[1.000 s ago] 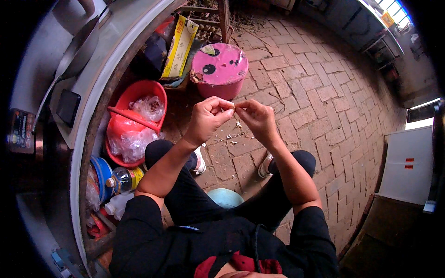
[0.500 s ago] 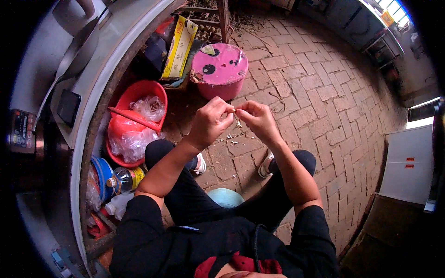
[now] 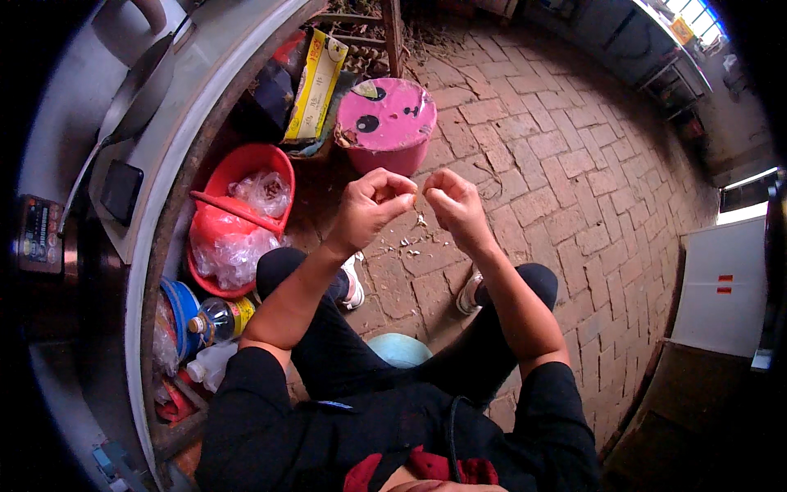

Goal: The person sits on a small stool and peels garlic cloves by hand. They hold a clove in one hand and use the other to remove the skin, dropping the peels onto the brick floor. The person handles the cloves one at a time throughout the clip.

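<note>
In front of my knees, above the brick floor, both hands are raised with their fingertips close together. My left hand [image 3: 369, 211] is closed in a pinch of thumb and forefinger; a tiny brownish speck shows by the fingertips, too small to name. Curled and closed, my right hand [image 3: 455, 209] sits a small gap away, and whatever its fingertips hold is hidden. Small whitish scraps [image 3: 414, 250] like peelings lie on the bricks below. Just beyond the hands stands a round pink stool [image 3: 389, 135] with a cartoon face on its worn top.
On my left are a red basket [image 3: 194, 262] holding plastic bags, a bottle [image 3: 217, 318] with a yellow label, and a blue tub [image 3: 182, 307]. A yellow carton [image 3: 318, 86] stands beyond. Above, the counter [image 3: 193, 123] bears a pan and a phone [image 3: 122, 192].
My hands have drawn slightly apart; the fingertips were touching before. The right fingers have curled in more. My view has shifted very little.
</note>
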`<state>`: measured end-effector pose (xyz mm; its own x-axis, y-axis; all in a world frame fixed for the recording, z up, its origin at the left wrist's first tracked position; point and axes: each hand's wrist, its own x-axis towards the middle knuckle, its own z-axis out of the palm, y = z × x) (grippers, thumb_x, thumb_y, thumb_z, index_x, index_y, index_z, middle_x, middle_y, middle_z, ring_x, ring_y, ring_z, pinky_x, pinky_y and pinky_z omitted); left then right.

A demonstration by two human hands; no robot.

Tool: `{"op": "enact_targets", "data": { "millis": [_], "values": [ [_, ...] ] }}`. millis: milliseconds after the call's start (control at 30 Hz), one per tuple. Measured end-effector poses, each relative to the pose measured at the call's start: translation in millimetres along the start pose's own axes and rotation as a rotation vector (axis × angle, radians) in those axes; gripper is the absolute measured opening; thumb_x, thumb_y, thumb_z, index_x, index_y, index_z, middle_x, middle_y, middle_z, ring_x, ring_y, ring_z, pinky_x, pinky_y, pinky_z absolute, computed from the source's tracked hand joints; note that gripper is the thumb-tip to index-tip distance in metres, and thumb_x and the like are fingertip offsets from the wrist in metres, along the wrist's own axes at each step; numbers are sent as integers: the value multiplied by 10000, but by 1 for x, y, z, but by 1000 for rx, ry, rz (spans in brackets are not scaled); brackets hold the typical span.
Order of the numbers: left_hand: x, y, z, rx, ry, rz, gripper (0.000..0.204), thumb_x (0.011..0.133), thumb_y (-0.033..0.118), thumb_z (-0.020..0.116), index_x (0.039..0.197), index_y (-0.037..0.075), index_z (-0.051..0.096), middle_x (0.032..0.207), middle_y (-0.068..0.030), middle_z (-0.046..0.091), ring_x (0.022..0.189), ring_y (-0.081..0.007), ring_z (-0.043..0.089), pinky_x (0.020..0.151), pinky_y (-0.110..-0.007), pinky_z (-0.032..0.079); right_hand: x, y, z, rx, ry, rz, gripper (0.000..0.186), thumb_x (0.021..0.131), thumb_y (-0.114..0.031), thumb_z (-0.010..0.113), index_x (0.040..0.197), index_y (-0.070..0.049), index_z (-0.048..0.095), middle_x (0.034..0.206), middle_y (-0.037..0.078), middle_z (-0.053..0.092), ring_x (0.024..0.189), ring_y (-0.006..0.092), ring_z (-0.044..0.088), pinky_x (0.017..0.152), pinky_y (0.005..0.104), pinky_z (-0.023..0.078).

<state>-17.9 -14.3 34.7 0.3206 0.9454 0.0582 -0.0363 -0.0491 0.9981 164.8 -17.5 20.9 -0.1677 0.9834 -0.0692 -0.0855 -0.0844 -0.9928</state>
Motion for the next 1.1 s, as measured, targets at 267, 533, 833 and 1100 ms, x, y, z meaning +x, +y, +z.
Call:
{"op": "enact_targets", "data": {
  "millis": [267,533,833,1100],
  "values": [
    [3,-3,-11,-336,-33,-256,161,853,86,649,1006,37,641,897,10,645,775,-28,568,657,-156,430,-2,-8,4,-68,1,-117,141,860,-130,639,934,-11,656,730,-2,617,601,42,514,519,188,394],
    [1,-1,-5,-103,19,-106,162,853,35,641,1009,-8,637,878,-1,622,755,-31,549,653,-166,454,-4,-1,11,-418,118,-297,135,829,-122,679,924,-27,674,623,61,620,580,47,541,532,228,445],
    [-2,11,-1,258,22,-28,109,834,34,645,933,5,678,820,35,610,717,-13,527,635,-170,436,-6,-6,13,-602,130,-300,119,760,-116,670,848,-37,649,593,107,584,516,169,568,512,297,451],
    [-3,-4,1,243,49,8,110,822,42,655,909,-26,665,795,27,591,688,-15,493,589,-182,417,-6,-3,15,-578,110,-292,105,747,-118,672,783,-46,605,586,119,570,524,183,591,510,312,457]
  ]
}}
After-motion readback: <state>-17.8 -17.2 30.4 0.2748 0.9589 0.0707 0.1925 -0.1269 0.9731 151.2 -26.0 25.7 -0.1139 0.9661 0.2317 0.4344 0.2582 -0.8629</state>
